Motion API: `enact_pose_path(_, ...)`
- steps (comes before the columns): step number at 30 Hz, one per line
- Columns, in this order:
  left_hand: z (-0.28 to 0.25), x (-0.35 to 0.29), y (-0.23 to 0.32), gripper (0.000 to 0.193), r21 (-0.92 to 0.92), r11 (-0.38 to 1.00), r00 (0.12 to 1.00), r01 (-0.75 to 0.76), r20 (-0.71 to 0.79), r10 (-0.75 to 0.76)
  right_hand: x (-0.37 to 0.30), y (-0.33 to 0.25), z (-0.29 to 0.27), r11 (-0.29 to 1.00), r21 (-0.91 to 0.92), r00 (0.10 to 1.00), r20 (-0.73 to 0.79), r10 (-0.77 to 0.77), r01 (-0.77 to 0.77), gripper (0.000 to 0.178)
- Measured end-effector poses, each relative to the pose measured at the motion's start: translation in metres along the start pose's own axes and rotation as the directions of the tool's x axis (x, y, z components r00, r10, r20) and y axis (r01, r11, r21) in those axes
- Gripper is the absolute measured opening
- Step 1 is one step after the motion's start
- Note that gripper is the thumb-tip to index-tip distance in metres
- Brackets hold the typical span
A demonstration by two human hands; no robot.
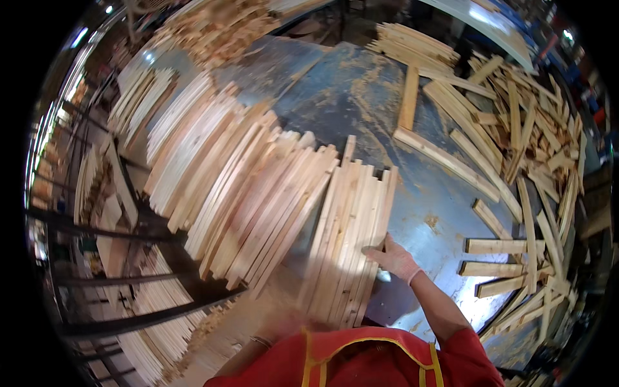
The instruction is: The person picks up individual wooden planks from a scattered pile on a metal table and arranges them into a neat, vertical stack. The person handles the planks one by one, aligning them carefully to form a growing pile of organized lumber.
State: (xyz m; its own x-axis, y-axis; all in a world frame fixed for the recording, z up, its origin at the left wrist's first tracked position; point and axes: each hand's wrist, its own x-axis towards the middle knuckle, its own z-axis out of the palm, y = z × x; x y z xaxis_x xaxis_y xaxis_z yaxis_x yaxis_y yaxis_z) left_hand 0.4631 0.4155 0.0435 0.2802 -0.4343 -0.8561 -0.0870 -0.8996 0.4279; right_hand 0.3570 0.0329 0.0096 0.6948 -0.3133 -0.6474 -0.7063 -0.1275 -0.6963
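Observation:
Close in front of me a bundle of pale wooden slats [348, 238] lies side by side, pointing away from me, with uneven far ends. My right hand [394, 259], in a thin light glove, rests at the bundle's right edge. Its thumb lies over the top of the slats and another finger stretches along the outer side; the rest are hidden. Low at the bundle's near left end, my left hand [287, 324] is smeared by motion. Its fingers cannot be made out, nor whether they hold anything.
Left of the bundle stands a row of stacked slats [258, 200], beside a dark metal rack [155, 316]. Loose wooden strips [529, 116] lie jumbled at the right. More stacks [412, 48] sit at the far side of the blue-grey metal table [322, 84], which has sawdust on it.

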Motion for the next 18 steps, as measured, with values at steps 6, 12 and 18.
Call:
enact_pose_path(6, -0.043, 0.1, 0.122, 0.067, -0.125, 0.968, 0.738, -0.218, -0.67, 0.079, 0.02, -0.032, -0.032, 0.968, -0.238, 0.996, 0.009, 0.091, -0.086, 0.103)
enact_pose_path(12, -0.034, 0.145, 0.182, 0.058, 0.12, 0.992, 0.705, -0.048, -0.699, 0.119, 0.019, -0.002, -0.036, 0.996, 0.08, 0.984, -0.171, 0.048, -0.034, 0.112)
enact_pose_path(18, -0.089, 0.051, 0.28, 0.046, 0.034, 0.602, 0.399, -0.798, -0.718, 0.57, -0.112, -0.12, -0.115, 0.935, -0.116, 0.706, -0.626, -0.33, 0.334, 0.121)
